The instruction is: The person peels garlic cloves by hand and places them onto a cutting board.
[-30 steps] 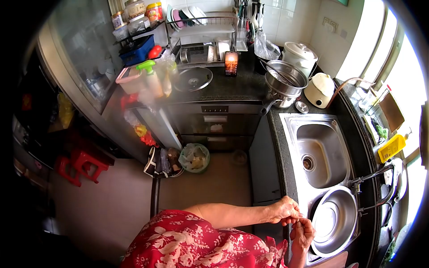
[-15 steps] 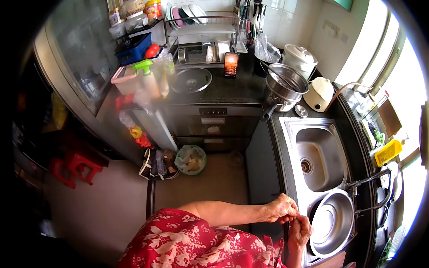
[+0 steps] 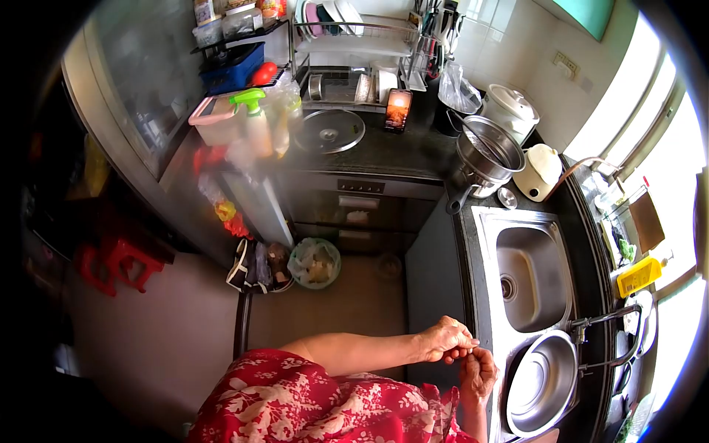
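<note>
My left hand (image 3: 445, 340) and my right hand (image 3: 478, 373) meet fingertip to fingertip at the counter's front edge, beside the sink. The fingers of both are pinched together, and anything between them is too small to make out. Just right of my right hand, a round steel basin (image 3: 543, 385) rests tilted over the nearer sink bowl. Beyond it lies the other sink bowl (image 3: 533, 284), with a drain in its floor. A black and chrome faucet (image 3: 609, 314) stands on the far side of the sink.
Past the sink are a steel pot with a strainer (image 3: 489, 151), a cream appliance (image 3: 538, 173) and a white cooker (image 3: 509, 111). A lit phone (image 3: 397, 111) leans on the back counter near a glass lid (image 3: 330, 131). A lined bin (image 3: 315, 263) stands on the floor.
The camera view has turned slightly, shifting the scene. My two hands are still together and appear a little further left, slightly farther from the basin.
</note>
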A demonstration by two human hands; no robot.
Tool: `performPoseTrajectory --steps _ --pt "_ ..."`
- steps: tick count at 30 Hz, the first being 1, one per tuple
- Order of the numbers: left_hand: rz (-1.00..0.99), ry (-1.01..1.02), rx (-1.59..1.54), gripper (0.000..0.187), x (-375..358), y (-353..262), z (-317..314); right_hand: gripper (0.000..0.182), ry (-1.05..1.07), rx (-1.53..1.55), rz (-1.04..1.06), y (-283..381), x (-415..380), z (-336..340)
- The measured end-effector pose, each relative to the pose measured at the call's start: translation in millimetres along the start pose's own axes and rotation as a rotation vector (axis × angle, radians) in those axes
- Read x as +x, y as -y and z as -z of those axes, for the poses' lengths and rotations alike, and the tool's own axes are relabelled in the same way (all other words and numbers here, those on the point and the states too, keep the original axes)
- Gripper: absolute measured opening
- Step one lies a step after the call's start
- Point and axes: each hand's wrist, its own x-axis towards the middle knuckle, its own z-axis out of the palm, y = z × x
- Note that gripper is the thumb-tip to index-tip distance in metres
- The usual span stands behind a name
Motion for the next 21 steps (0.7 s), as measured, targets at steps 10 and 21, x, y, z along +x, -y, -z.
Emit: performPoseTrajectory --steps 10,21 --pt "-0.060 -0.067 -0.056 0.019 -10.9 -5.2 18.2 0.010 0.209 0.095 -0.116 18.8 20.2 -9.0" --pt "-0.071 -0.110 -0.063 0.019 -0.3 -0.3 -2.8 0.008 0.159 -0.023 0.064 -2.5 27.5 10.7"
